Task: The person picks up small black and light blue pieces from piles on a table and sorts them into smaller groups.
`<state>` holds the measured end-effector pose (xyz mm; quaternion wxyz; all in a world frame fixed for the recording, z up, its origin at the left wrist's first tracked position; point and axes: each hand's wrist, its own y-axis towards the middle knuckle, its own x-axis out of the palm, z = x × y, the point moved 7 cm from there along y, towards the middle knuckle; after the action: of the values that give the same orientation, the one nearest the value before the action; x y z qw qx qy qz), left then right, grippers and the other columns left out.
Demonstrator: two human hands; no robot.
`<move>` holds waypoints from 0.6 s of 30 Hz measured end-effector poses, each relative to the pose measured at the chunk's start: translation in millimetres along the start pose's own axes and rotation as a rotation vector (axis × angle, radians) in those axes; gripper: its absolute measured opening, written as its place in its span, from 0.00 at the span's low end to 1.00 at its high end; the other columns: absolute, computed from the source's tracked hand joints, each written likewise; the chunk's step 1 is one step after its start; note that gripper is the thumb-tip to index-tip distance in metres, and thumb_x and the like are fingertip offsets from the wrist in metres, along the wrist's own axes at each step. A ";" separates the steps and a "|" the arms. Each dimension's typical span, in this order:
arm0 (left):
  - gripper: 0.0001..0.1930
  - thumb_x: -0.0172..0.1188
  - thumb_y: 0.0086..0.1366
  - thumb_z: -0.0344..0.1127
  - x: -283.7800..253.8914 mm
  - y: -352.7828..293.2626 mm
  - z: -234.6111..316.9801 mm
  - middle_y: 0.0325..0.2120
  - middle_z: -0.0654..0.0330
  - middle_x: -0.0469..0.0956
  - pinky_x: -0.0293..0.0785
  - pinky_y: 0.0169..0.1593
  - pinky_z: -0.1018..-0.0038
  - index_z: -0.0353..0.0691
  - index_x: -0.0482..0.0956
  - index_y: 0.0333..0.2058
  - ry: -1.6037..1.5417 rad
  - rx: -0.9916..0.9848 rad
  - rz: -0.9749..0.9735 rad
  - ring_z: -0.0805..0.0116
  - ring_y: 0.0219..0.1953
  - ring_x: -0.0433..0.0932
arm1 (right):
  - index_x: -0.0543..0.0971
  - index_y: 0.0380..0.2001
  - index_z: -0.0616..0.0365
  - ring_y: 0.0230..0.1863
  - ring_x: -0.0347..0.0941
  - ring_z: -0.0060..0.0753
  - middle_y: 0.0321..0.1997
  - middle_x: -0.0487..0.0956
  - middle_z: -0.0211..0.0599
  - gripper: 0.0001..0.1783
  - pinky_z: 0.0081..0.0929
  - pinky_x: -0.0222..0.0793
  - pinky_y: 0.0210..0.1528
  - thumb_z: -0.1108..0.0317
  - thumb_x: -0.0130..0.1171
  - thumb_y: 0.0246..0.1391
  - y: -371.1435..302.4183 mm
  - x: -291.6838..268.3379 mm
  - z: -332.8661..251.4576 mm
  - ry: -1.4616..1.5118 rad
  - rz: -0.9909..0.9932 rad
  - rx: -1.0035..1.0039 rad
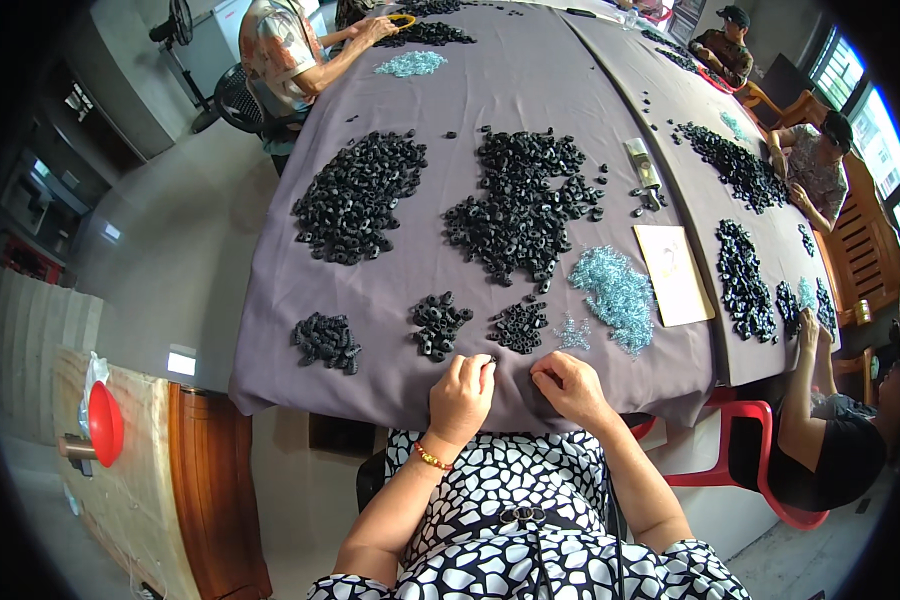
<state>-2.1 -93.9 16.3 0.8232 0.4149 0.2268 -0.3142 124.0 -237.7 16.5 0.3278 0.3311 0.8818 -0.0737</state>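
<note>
Apparent small-part assembly: my left hand [461, 396] pinches a black piece [492, 359]; right hand [574, 388] closed, contents unclear. Next likely needs careful alignment.

Tiny black part [492, 359] at left fingertips [487, 372], black pieces [518, 328] heaped just beyond, bluish bits [572, 333] scattered beside them

3 small heaps [440, 326] on cloth [390, 388], 2 larger heaps [358, 200] behind, card [674, 278] right

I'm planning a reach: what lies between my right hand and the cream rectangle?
The head view shows a heap of bluish pieces on purple cloth.
</note>
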 end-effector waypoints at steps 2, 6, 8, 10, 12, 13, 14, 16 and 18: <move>0.06 0.63 0.66 0.32 -0.2 0.3 0.9 0.28 0.60 0.75 0.77 0.29 0.67 0.43 0.77 0.39 0.011 -0.002 -0.012 0.58 0.26 0.79 | 0.80 0.35 0.58 0.34 0.79 0.44 0.31 0.80 0.40 0.05 0.34 0.74 0.38 0.69 0.62 0.56 -1.0 -0.6 0.9 0.005 -0.001 -0.010; 0.05 0.63 0.66 0.32 -1.5 1.1 2.0 0.28 0.60 0.75 0.77 0.29 0.67 0.43 0.77 0.39 0.036 0.008 -0.008 0.59 0.27 0.79 | 0.80 0.35 0.58 0.34 0.79 0.44 0.31 0.80 0.40 0.05 0.35 0.74 0.38 0.69 0.62 0.56 -1.0 0.3 1.1 -0.002 -0.007 0.015; 0.06 0.64 0.65 0.31 -1.3 -0.9 1.0 0.28 0.60 0.75 0.78 0.29 0.68 0.42 0.77 0.39 0.046 0.013 -0.006 0.59 0.27 0.79 | 0.80 0.34 0.58 0.34 0.79 0.44 0.31 0.80 0.40 0.05 0.34 0.74 0.38 0.69 0.62 0.56 -0.7 0.7 0.4 0.000 -0.001 0.003; 0.06 0.64 0.65 0.31 -1.3 -1.0 1.3 0.28 0.60 0.75 0.78 0.30 0.68 0.42 0.77 0.39 0.039 0.016 0.004 0.59 0.27 0.79 | 0.80 0.34 0.58 0.33 0.79 0.43 0.31 0.80 0.40 0.05 0.34 0.74 0.38 0.68 0.63 0.56 -0.3 0.6 1.1 -0.007 0.001 0.004; 0.06 0.64 0.65 0.30 -1.7 -0.4 1.5 0.29 0.60 0.75 0.78 0.30 0.68 0.42 0.77 0.39 0.035 0.017 0.013 0.60 0.27 0.79 | 0.80 0.34 0.57 0.33 0.79 0.43 0.31 0.80 0.40 0.05 0.34 0.74 0.37 0.68 0.63 0.56 -0.3 0.4 1.1 -0.012 0.000 0.005; 0.06 0.64 0.65 0.30 -1.7 -0.1 2.1 0.29 0.60 0.75 0.78 0.30 0.68 0.42 0.77 0.39 0.030 0.023 0.012 0.59 0.27 0.79 | 0.80 0.34 0.57 0.33 0.79 0.43 0.31 0.80 0.40 0.05 0.34 0.74 0.37 0.68 0.63 0.56 -0.5 -0.2 1.4 -0.014 0.003 0.010; 0.06 0.64 0.65 0.30 -1.7 0.1 2.6 0.29 0.60 0.75 0.78 0.30 0.69 0.41 0.77 0.39 0.025 0.029 0.010 0.59 0.27 0.79 | 0.80 0.34 0.57 0.33 0.79 0.43 0.30 0.80 0.40 0.05 0.34 0.74 0.37 0.68 0.63 0.55 -0.5 -0.6 1.6 -0.016 0.006 0.015; 0.06 0.64 0.65 0.30 -1.0 -1.3 0.7 0.29 0.60 0.75 0.78 0.30 0.68 0.41 0.77 0.39 0.032 0.023 0.006 0.59 0.26 0.78 | 0.80 0.34 0.57 0.33 0.79 0.43 0.31 0.80 0.40 0.05 0.34 0.74 0.37 0.68 0.63 0.55 -0.1 -0.7 -0.6 -0.014 0.002 0.019; 0.06 0.64 0.65 0.30 -1.1 -2.1 -0.2 0.29 0.59 0.75 0.78 0.30 0.68 0.41 0.77 0.39 0.039 0.020 0.002 0.59 0.26 0.78 | 0.80 0.34 0.57 0.33 0.79 0.43 0.31 0.80 0.40 0.05 0.34 0.74 0.37 0.68 0.63 0.55 0.1 -0.8 -1.0 -0.013 0.001 0.023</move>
<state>-4.4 -94.4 15.7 0.8149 0.4292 0.2391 -0.3075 123.9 -237.7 17.8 0.3295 0.3347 0.8787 -0.0856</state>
